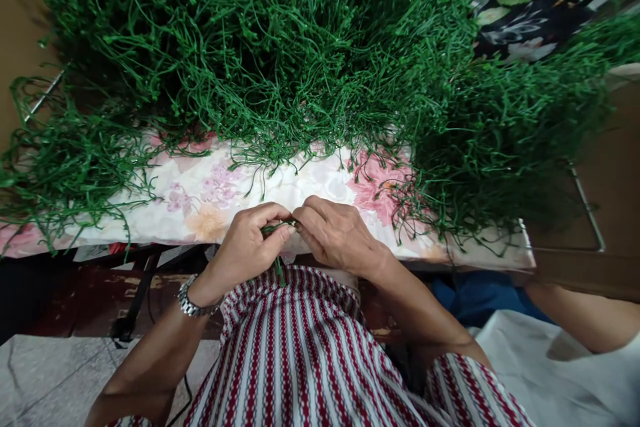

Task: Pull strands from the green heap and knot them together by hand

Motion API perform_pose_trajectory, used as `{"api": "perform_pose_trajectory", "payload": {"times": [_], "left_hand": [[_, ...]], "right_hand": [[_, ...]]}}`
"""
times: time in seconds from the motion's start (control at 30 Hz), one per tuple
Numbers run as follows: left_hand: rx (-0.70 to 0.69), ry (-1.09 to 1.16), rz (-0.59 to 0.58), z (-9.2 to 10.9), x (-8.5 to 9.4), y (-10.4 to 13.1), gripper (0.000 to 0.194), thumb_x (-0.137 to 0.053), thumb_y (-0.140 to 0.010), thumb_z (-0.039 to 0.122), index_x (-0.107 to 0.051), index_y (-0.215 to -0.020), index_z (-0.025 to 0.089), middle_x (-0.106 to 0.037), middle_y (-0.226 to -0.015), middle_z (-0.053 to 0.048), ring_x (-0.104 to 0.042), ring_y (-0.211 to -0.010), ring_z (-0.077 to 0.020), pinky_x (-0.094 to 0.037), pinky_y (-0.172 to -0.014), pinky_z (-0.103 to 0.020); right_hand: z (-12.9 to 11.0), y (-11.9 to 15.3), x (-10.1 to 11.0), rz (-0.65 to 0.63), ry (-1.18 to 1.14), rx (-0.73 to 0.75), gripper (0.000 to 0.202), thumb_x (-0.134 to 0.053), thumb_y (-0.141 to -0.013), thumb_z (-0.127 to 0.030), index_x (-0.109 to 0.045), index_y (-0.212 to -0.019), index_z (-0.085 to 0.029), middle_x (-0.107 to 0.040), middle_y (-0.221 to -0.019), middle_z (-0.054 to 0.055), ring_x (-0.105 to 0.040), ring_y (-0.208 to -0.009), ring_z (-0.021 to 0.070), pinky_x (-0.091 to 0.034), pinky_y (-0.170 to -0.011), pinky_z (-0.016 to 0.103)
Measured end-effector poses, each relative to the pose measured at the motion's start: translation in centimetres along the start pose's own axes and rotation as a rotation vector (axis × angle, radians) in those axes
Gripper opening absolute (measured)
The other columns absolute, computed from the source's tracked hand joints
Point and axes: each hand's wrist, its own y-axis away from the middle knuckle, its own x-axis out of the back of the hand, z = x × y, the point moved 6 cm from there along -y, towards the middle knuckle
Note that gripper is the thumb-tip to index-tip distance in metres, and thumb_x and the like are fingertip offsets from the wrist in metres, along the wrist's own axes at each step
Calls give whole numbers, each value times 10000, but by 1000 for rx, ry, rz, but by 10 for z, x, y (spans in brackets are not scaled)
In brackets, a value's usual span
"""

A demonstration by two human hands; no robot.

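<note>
My left hand, with a metal watch on its wrist, is closed in a pinch around a few thin green plastic stems whose ends hang below the fingers. My right hand meets it fingertip to fingertip and pinches the same stems at their dark tips. Fingers hide most of the joined part. Both hands are just over the near edge of a table with a floral cloth. Beyond them a large heap of green plastic stems spreads over the cloth.
A smaller pile of stems lies at the left, and another mound at the right. A black floral bag stands at the back right. Cardboard boxes flank the table. Another person's arm shows at the lower right.
</note>
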Motion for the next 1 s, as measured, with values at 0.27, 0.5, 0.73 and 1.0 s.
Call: {"api": "perform_pose_trajectory", "payload": {"times": [0.27,0.5,0.73,1.0], "left_hand": [[-109,-64,-58,5,-3,1,176,-442,-690,82,-499,-536,147,-413,-521,37,-395,-525,-76,-302,-520,-212],[-131,181,-238,5,-13,8,186,-434,-644,57,-465,-482,143,-342,-492,43,-317,-469,-57,-263,-461,-199],[-73,244,-192,0,-2,5,111,-544,-791,194,-636,-749,148,-579,-645,-9,-519,-601,-106,-405,-582,-223],[-289,-146,134,6,-2,8,122,-481,-813,109,-592,-795,155,-546,-690,-11,-514,-633,-109,-397,-593,-233]], "right_hand": [[-2,2,0,-61,-186,72,154,-375,-843,-136,-521,-794,-150,-487,-728,24,-418,-617,120,-327,-547,239],[-4,2,-9,-277,-943,236,222,-387,-883,-222,-482,-693,-156,-455,-652,-2,-450,-620,92,-375,-601,214],[21,3,-7,-45,-1076,-106,219,-432,-902,-289,-539,-819,-117,-512,-700,5,-468,-614,68,-375,-570,186],[9,4,-24,-3,-1067,-318,269,-491,-882,-362,-559,-982,-121,-609,-813,31,-554,-727,96,-451,-661,207]]}}
